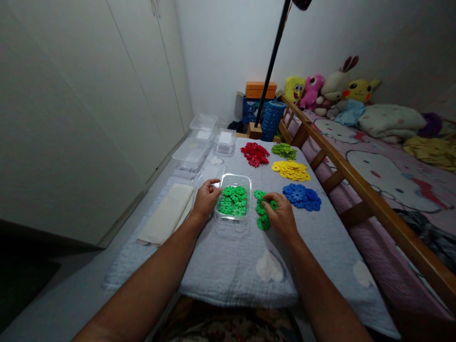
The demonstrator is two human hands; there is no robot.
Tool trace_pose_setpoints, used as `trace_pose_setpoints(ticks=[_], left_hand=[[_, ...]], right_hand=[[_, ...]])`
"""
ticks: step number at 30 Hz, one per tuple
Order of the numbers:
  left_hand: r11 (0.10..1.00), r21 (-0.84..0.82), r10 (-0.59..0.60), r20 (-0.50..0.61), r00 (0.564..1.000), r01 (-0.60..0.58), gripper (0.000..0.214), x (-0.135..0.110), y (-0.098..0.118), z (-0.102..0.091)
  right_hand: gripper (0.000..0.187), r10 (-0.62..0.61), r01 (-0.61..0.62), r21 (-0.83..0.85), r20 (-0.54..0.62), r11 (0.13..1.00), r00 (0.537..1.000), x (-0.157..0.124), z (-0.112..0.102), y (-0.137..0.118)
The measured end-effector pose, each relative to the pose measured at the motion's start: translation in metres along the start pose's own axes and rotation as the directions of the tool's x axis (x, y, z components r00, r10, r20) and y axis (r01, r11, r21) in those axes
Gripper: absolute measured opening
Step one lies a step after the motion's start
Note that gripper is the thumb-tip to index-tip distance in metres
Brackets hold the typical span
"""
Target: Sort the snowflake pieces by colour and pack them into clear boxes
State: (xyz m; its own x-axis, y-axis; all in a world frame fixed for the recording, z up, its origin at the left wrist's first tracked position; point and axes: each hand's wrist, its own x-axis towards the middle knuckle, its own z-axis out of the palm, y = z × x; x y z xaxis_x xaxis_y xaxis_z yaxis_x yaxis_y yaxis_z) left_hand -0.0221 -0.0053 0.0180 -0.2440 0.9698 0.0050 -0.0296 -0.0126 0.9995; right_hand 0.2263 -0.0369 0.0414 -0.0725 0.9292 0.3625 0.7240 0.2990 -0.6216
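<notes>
A clear plastic container [233, 178] holds many green flower-shaped discs [233, 200]. My left hand [206, 198] grips its left rim, thumb and fingers closed on the wall. To the right of the container, my right hand [280, 213] is over a small pile of green discs [262, 222] on the cloth. Its fingers are pinched on green discs, with one disc [273, 204] showing by the knuckles. How many it holds I cannot tell. Beyond that hand lie piles of blue discs [302, 197], yellow discs [291, 170], light green discs [284, 151] and red discs [254, 154].
Clear containers and lids [190, 152] stand at the back left, beside a small lidded box [225, 141]. A folded cream cloth [167, 213] lies at left. The bed's wooden rail [342, 175] borders the table at right. A black pole [274, 57] rises behind.
</notes>
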Motion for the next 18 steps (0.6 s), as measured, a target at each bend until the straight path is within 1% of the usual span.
trace_pose_setpoints(ticks=[2, 4, 7, 10, 14, 18], left_hand=[[1.0, 0.001, -0.002, -0.005, 1.0, 0.002, 0.045, 0.0, 0.001, 0.0], [1.0, -0.001, 0.002, -0.005, 1.0, -0.002, 0.045, -0.001, 0.002, 0.0], [1.0, -0.013, 0.002, -0.001, 1.0, -0.002, 0.044, -0.001, 0.002, 0.0], [0.999, -0.034, -0.005, 0.004, 1.0, 0.005, 0.043, -0.002, 0.003, 0.001], [0.999, -0.04, -0.009, 0.011, 1.0, 0.009, 0.044, -0.002, 0.005, 0.001], [0.999, -0.046, -0.015, 0.014, 1.0, 0.015, 0.044, -0.001, 0.005, 0.0]], right_hand=[[0.015, -0.014, 0.015, 0.023, -0.019, 1.0, 1.0, 0.008, -0.004, -0.01], [0.016, -0.053, 0.053, 0.02, 0.007, 0.998, 0.999, 0.018, -0.002, -0.024], [0.016, -0.121, 0.13, -0.054, 0.155, 0.99, 0.98, 0.031, 0.01, -0.047], [0.018, -0.121, 0.179, -0.168, 0.308, 0.969, 0.944, 0.041, 0.026, -0.066], [0.02, -0.073, 0.21, -0.291, 0.419, 0.933, 0.905, 0.047, 0.044, -0.077], [0.023, -0.064, 0.244, -0.352, 0.451, 0.904, 0.89, 0.047, 0.053, -0.079]])
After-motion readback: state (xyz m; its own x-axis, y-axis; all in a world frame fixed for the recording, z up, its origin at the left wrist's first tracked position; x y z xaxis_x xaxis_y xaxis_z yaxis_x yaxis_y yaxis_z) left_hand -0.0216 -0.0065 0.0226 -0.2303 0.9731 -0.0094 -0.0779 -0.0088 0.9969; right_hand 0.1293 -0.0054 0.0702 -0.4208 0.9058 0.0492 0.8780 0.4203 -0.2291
